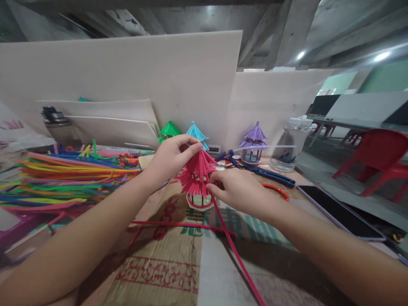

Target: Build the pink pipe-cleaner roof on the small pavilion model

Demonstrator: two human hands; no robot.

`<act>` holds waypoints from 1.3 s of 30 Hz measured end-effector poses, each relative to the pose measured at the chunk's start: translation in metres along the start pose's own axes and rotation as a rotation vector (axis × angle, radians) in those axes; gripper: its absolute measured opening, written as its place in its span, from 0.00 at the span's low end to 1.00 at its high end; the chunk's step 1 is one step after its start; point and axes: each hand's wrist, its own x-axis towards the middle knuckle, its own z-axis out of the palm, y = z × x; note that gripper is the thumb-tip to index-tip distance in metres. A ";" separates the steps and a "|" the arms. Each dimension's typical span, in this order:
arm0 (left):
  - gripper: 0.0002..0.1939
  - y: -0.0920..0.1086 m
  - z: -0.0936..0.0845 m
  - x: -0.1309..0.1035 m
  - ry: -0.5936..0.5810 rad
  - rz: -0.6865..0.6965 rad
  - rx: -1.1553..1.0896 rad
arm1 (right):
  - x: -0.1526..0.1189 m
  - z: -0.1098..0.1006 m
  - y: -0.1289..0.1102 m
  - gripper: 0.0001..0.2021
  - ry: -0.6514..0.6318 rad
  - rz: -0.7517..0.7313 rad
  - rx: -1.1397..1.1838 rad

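A small red pagoda model (196,185) made of fuzzy pipe cleaners, with a two-tiered roof, stands on a pale base in front of me. My left hand (174,155) pinches the peak of its upper roof between thumb and fingers. At the roof's right side, my right hand (239,189) has thumb and fingers closed on a long red pipe cleaner (231,242), whose free length runs down toward the bottom edge. Another red pipe cleaner (178,224) lies crosswise on the printed cardboard (159,272) below the model.
Bundles of coloured pipe cleaners (70,170) lie at left. Green (170,129), light blue (193,129) and purple (256,138) pagoda models stand behind, near a blue glue gun (228,156). Pliers with an orange handle (277,191), a clear bottle (288,144) and a phone (339,212) are at right.
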 end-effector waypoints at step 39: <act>0.14 0.003 -0.003 0.000 -0.064 -0.004 0.059 | -0.016 -0.009 -0.009 0.10 0.157 -0.030 -0.140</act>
